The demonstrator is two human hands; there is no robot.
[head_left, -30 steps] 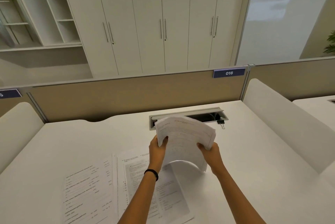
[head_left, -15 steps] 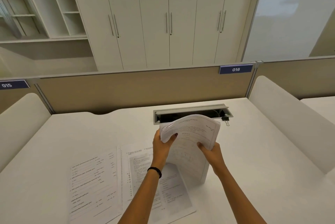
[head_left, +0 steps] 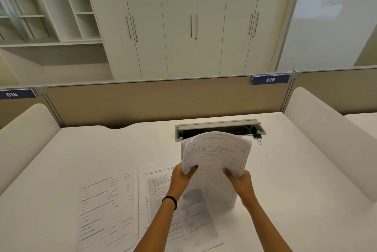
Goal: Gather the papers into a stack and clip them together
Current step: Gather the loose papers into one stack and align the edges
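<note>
Both hands hold a bundle of printed papers [head_left: 216, 153] upright on its lower edge on the white desk [head_left: 295, 200]. My left hand [head_left: 182, 177] grips the bundle's left side and my right hand [head_left: 240, 180] grips its right side. The top of the bundle curls over and the sheets bow outward. More printed sheets [head_left: 106, 209] lie flat on the desk to the left, partly under my left forearm. A black binder clip [head_left: 257, 137] lies on the desk behind the bundle, by the right end of the cable tray [head_left: 219, 124].
A beige partition [head_left: 163, 100] closes the back of the desk, with labels 015 and 016. White rounded side dividers [head_left: 330, 139] stand at left and right. Cupboards and shelves fill the wall beyond.
The bundle has been set more upright and squared on its lower edge, with both hands sliding lower along its sides. The camera has tilted up slightly.
</note>
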